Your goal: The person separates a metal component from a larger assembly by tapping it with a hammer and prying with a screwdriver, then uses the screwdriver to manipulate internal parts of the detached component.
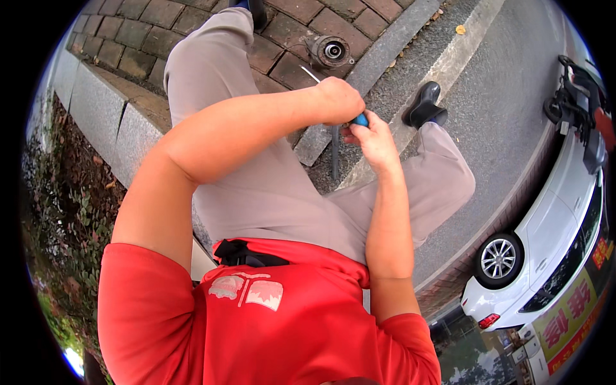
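A screwdriver lies slantwise through my left hand (340,101), which is closed round it. Its thin bright shaft (310,74) sticks out on the far left side, and its blue handle (360,120) shows between my hands. The fingers of my right hand (375,142) are bent closed against the handle; their tips are partly hidden. A straight grey bar (335,152) runs down below my hands, and I cannot tell whether it is held or lies on the ground. Beyond my hands a round metal machine part (330,51) with a ringed centre sits on the brick paving.
A stone kerb (391,48) divides the paving (138,61) from the asphalt road (507,96). My legs stretch out to either side of the work. On the left stands a low stone wall (93,96) with plants behind. A white car (545,237) and a scooter (581,109) are at right.
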`<state>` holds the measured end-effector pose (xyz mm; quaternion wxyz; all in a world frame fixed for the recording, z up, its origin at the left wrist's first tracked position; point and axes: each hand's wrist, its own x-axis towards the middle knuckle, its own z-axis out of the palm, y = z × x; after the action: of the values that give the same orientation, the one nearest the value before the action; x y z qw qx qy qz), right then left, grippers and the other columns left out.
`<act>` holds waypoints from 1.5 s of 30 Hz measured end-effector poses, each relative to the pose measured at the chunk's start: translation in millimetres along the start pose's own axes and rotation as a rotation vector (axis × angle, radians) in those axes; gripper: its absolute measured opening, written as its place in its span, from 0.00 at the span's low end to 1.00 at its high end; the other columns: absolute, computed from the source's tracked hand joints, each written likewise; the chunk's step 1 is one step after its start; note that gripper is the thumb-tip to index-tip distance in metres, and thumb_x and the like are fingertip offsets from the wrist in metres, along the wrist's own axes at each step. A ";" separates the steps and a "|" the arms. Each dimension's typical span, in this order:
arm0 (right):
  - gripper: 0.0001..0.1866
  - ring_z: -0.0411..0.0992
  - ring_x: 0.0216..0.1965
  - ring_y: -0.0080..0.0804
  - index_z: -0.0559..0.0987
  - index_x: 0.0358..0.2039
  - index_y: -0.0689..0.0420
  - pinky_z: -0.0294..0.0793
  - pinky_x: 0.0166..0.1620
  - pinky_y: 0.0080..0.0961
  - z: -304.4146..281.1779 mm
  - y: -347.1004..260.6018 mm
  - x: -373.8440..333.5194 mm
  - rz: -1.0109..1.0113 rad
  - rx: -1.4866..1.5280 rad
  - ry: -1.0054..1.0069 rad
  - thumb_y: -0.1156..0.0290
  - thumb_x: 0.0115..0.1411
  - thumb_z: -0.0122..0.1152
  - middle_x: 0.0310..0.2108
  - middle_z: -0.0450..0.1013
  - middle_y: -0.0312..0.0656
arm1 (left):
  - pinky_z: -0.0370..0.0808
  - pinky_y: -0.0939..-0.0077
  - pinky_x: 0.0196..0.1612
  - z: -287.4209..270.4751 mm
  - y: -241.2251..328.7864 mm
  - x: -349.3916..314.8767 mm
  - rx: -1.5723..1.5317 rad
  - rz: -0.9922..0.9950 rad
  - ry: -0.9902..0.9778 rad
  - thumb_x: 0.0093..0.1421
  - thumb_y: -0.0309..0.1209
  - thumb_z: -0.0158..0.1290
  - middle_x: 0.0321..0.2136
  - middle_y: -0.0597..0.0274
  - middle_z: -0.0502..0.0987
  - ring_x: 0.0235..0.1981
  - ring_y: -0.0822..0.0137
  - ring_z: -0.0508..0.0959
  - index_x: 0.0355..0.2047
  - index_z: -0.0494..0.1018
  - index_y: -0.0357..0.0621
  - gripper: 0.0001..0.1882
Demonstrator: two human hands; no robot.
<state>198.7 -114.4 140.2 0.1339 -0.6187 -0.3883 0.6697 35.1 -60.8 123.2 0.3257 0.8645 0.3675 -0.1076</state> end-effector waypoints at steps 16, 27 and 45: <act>0.23 0.76 0.45 0.58 0.78 0.46 0.66 0.74 0.49 0.46 -13.1 34.7 63.7 0.017 -0.612 0.248 0.57 0.62 0.59 0.40 0.77 0.64 | 0.75 0.59 0.51 -79.5 -64.2 -4.2 -0.111 -0.230 0.424 0.57 0.40 0.63 0.48 0.48 0.78 0.49 0.48 0.78 0.50 0.74 0.43 0.24; 0.24 0.75 0.48 0.59 0.75 0.57 0.54 0.73 0.52 0.48 -3.4 37.1 66.8 -0.110 -0.741 0.370 0.58 0.62 0.58 0.44 0.77 0.60 | 0.77 0.57 0.48 -110.9 -103.1 -27.9 -0.344 -0.349 0.591 0.58 0.44 0.61 0.41 0.43 0.81 0.46 0.46 0.80 0.46 0.76 0.38 0.23; 0.16 0.78 0.42 0.56 0.78 0.45 0.56 0.76 0.46 0.50 16.9 -20.6 63.6 -0.019 -1.132 0.296 0.60 0.62 0.56 0.36 0.80 0.56 | 0.76 0.53 0.46 -104.0 -108.1 -17.4 -0.310 -0.271 0.587 0.58 0.45 0.61 0.38 0.42 0.81 0.43 0.43 0.80 0.46 0.75 0.38 0.24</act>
<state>164.1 -64.8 107.1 -0.1585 -0.6777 -0.6681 0.2632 -59.0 52.2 157.8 0.3164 0.7424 0.5685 0.1601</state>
